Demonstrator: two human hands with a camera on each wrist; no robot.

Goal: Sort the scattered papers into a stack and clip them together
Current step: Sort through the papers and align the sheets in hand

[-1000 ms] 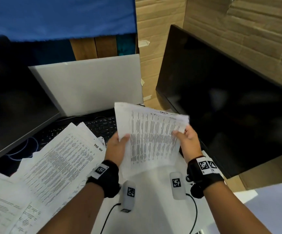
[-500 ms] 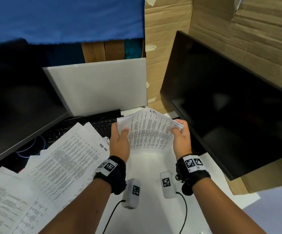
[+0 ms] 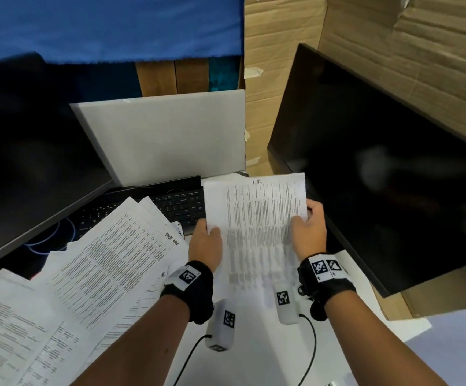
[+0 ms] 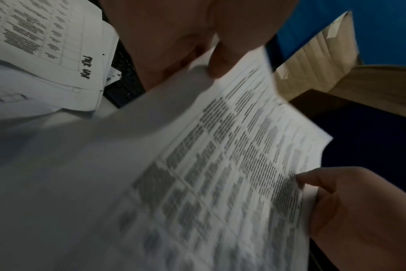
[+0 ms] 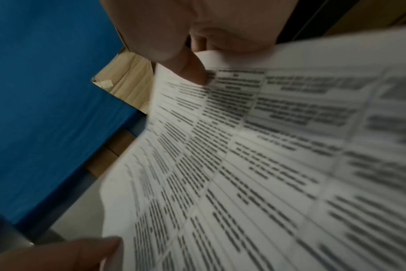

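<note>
Both hands hold a bundle of printed sheets (image 3: 257, 215) upright above the white desk, its lower part blurred. My left hand (image 3: 208, 240) pinches the bundle's left edge, thumb on the front. My right hand (image 3: 308, 228) pinches the right edge the same way. The left wrist view shows the sheets (image 4: 220, 165) with my left thumb on their near edge and the right hand (image 4: 350, 210) on the far side. In the right wrist view the printed sheets (image 5: 255, 155) fill the frame under my right thumb. More scattered papers (image 3: 101, 263) lie fanned over the desk at left. No clip is visible.
A black keyboard (image 3: 179, 203) lies behind the papers, partly covered by them. Dark monitors stand at left (image 3: 31, 162) and right (image 3: 379, 168), with a grey laptop lid (image 3: 165, 137) between. Cardboard (image 3: 365, 29) and blue cloth (image 3: 101, 26) back the desk. Cables run under my wrists.
The bundle tipped forward and bowed between my hands half a second ago; now it is raised upright and flatter again. Both hands kept their grip on its edges.
</note>
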